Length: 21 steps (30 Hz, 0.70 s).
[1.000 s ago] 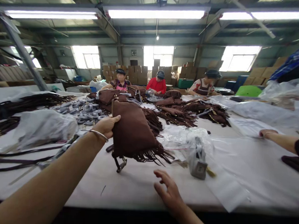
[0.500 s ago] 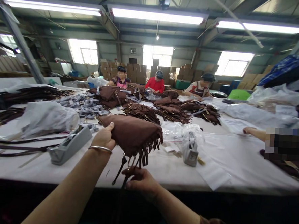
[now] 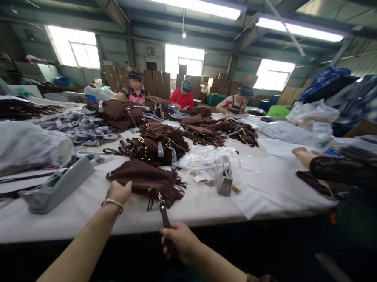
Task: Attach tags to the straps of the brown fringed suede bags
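Observation:
A brown fringed bag (image 3: 141,176) lies near the front of the white table (image 3: 197,209). My left hand (image 3: 118,193) grips the bag's near left edge, thumb on top. My right hand (image 3: 177,240) is closed around a brown strap (image 3: 164,216), just off the table's front edge. A metal clasp joins the strap to the bag's right part, where the fringe hangs. Behind the bag is a pile of brown fringed bags (image 3: 159,143) with metal fittings.
A grey tape dispenser (image 3: 60,184) stands left, beside a plastic bag (image 3: 25,148). Right of the brown bag is a small grey dispenser (image 3: 224,183). Three people sit across the table; another person's hand (image 3: 299,151) reaches in from the right.
The bag has gone from raised in my left hand to lying on the table. My right hand now grips the strap lower down, drawn out towards me. The view has turned right.

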Each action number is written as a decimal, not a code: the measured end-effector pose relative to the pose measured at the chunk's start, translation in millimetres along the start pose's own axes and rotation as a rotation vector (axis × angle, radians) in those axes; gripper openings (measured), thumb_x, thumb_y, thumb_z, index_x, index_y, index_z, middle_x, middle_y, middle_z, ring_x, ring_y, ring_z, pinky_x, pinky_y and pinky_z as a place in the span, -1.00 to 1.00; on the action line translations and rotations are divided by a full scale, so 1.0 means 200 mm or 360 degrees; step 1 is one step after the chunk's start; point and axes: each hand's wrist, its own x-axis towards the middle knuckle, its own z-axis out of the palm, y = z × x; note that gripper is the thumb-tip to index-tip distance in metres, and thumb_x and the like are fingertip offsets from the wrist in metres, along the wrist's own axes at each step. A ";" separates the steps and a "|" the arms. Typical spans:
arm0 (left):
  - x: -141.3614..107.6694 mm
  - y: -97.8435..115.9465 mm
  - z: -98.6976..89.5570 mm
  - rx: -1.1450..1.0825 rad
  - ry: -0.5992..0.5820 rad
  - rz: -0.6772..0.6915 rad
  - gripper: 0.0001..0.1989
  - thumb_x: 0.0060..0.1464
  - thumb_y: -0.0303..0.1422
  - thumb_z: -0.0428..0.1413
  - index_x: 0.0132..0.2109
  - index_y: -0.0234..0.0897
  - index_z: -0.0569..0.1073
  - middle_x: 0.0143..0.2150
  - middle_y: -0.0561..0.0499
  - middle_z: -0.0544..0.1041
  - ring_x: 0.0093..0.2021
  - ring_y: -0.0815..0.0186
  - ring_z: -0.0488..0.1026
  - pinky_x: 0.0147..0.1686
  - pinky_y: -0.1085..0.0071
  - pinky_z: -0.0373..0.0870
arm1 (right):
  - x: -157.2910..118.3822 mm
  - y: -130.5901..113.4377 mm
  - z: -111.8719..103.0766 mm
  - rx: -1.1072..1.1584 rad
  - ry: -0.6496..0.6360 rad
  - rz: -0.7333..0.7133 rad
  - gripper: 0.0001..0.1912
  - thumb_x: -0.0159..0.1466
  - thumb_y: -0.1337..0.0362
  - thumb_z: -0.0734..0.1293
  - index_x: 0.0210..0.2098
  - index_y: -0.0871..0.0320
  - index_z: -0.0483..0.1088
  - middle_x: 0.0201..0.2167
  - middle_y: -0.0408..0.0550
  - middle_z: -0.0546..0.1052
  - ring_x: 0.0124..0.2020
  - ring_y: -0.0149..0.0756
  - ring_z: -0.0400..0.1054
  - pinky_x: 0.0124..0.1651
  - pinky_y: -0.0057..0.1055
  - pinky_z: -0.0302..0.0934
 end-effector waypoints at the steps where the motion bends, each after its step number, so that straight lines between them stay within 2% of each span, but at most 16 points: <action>1: -0.04 -0.04 -0.01 0.0111 0.0044 0.0092 -0.51 -0.16 -0.37 0.22 -0.01 -0.41 0.41 0.04 -0.37 0.46 0.23 -0.19 0.22 0.10 0.06 0.29 | 0.01 0.01 -0.01 -0.0051 0.0054 -0.0028 -0.65 0.05 0.12 0.38 -0.28 0.22 0.29 -0.58 -0.20 0.40 -0.71 -0.47 0.25 -0.66 -0.55 0.10; 2: -0.09 -0.09 -0.01 0.0329 0.0084 0.0273 -0.54 -0.14 -0.32 0.20 -0.03 -0.37 0.42 0.01 -0.33 0.48 0.19 -0.18 0.26 0.08 0.06 0.30 | 0.01 0.02 -0.02 -0.0083 0.0073 -0.0053 -0.63 0.05 0.09 0.38 -0.28 0.21 0.28 -0.58 -0.19 0.41 -0.71 -0.46 0.26 -0.66 -0.56 0.10; 3: -0.15 -0.14 -0.01 0.0483 0.0017 0.0411 -0.60 -0.10 -0.25 0.17 -0.07 -0.31 0.44 -0.06 -0.27 0.51 0.10 -0.13 0.37 0.03 0.09 0.34 | 0.01 0.02 -0.02 -0.0097 0.0080 -0.0061 -0.62 0.05 0.07 0.38 -0.28 0.21 0.27 -0.58 -0.18 0.42 -0.71 -0.45 0.27 -0.67 -0.56 0.10; 4: -0.22 -0.20 0.00 0.0559 -0.0231 0.0392 -0.67 -0.07 -0.18 0.15 -0.16 -0.26 0.47 -0.18 -0.19 0.55 -0.06 -0.06 0.47 -0.09 0.14 0.41 | 0.01 0.03 -0.02 -0.0104 0.0081 -0.0054 -0.61 0.06 0.05 0.37 -0.28 0.20 0.27 -0.58 -0.18 0.42 -0.71 -0.44 0.28 -0.67 -0.55 0.10; 6: -0.38 -0.32 0.04 0.0418 -0.0902 -0.0064 -0.63 -0.07 -0.02 0.13 -0.33 -0.25 0.49 -0.39 -0.13 0.55 -0.32 0.04 0.52 -0.35 0.22 0.44 | 0.00 0.04 0.00 -0.0185 0.0069 -0.0050 -0.64 0.09 0.03 0.32 -0.28 0.19 0.30 -0.60 -0.19 0.41 -0.71 -0.43 0.26 -0.64 -0.51 0.12; 8: -0.52 -0.42 0.09 0.0039 -0.1273 -0.0519 -0.56 -0.13 0.07 0.16 -0.32 -0.22 0.51 -0.41 -0.08 0.56 -0.37 0.13 0.51 -0.38 0.28 0.44 | -0.01 0.04 0.02 -0.0454 0.0050 -0.0177 -0.69 0.13 0.05 0.30 -0.32 0.19 0.38 -0.60 -0.16 0.42 -0.66 -0.41 0.28 -0.58 -0.48 0.14; 9: -0.58 -0.46 0.12 -0.0143 -0.1343 -0.0605 -0.56 -0.14 0.08 0.18 -0.34 -0.22 0.51 -0.44 -0.06 0.55 -0.39 0.16 0.51 -0.36 0.29 0.44 | -0.03 0.04 0.02 -0.0673 0.0038 -0.0298 -0.70 0.13 0.05 0.30 -0.34 0.18 0.42 -0.58 -0.15 0.44 -0.61 -0.40 0.29 -0.53 -0.47 0.15; 11: -0.64 -0.51 0.16 -0.0433 -0.1340 -0.0665 -0.61 -0.20 0.01 0.27 -0.39 -0.23 0.51 -0.43 -0.04 0.56 -0.37 0.21 0.51 -0.31 0.34 0.44 | -0.05 -0.01 0.01 -0.1209 0.0011 -0.0537 -0.73 0.11 0.06 0.34 -0.40 0.15 0.48 -0.55 -0.13 0.48 -0.54 -0.36 0.29 -0.47 -0.46 0.12; 13: -0.65 -0.53 0.18 -0.0561 -0.1207 -0.0775 -0.63 -0.28 -0.07 0.35 -0.42 -0.24 0.49 -0.40 -0.04 0.57 -0.39 0.26 0.51 -0.35 0.40 0.43 | -0.05 -0.10 -0.05 -0.1648 0.0055 -0.0698 -0.77 0.14 0.09 0.33 -0.42 0.12 0.51 -0.53 -0.12 0.51 -0.49 -0.33 0.31 -0.43 -0.45 0.11; 15: -0.61 -0.54 0.18 -0.0579 -0.1073 -0.0942 -0.62 -0.29 -0.11 0.37 -0.37 -0.23 0.48 -0.36 -0.03 0.58 -0.43 0.32 0.51 -0.46 0.45 0.40 | -0.02 -0.25 -0.14 -0.1880 0.0282 -0.0851 -0.76 0.22 0.17 0.26 -0.41 0.12 0.53 -0.46 -0.09 0.55 -0.42 -0.30 0.35 -0.34 -0.43 0.14; 17: -0.57 -0.55 0.18 -0.0523 -0.1000 -0.1037 -0.60 -0.30 -0.10 0.37 -0.34 -0.23 0.47 -0.38 -0.02 0.57 -0.49 0.36 0.48 -0.54 0.48 0.36 | 0.07 -0.45 -0.26 -0.1974 0.0629 -0.1048 -0.74 0.27 0.25 0.21 -0.33 0.15 0.53 -0.32 -0.02 0.57 -0.26 -0.27 0.38 -0.16 -0.42 0.15; 19: -0.54 -0.57 0.19 -0.0452 -0.1031 -0.1041 -0.57 -0.34 -0.09 0.38 -0.38 -0.24 0.45 -0.44 -0.01 0.55 -0.55 0.39 0.44 -0.58 0.48 0.35 | 0.20 -0.65 -0.37 -0.2008 0.0937 -0.1035 -0.72 0.28 0.29 0.19 -0.28 0.20 0.54 -0.22 0.05 0.56 -0.16 -0.25 0.37 -0.05 -0.42 0.13; 21: -0.52 -0.59 0.21 -0.0422 -0.1083 -0.1005 -0.55 -0.41 -0.06 0.39 -0.43 -0.24 0.44 -0.51 0.02 0.51 -0.59 0.40 0.40 -0.60 0.49 0.34 | 0.35 -0.82 -0.46 -0.2019 0.1123 -0.0826 -0.73 0.28 0.32 0.20 -0.23 0.23 0.54 -0.16 0.10 0.55 -0.09 -0.22 0.36 0.00 -0.41 0.11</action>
